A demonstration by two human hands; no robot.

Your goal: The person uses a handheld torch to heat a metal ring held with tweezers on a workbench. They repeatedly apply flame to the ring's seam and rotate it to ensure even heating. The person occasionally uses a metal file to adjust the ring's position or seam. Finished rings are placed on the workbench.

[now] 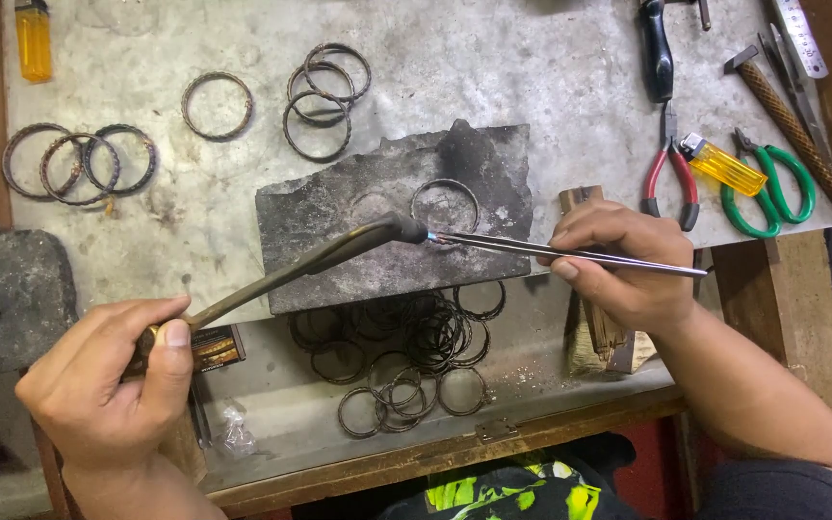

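A person's left hand [113, 380] is closed in a fist around the handle of a curved torch [320, 258], thumb on top. The right hand [618, 265] pinches long metal tweezers [570, 253] between thumb and fingers. Torch nozzle and tweezer tips meet at a bangle [445, 204] lying on a charred block [397, 217].
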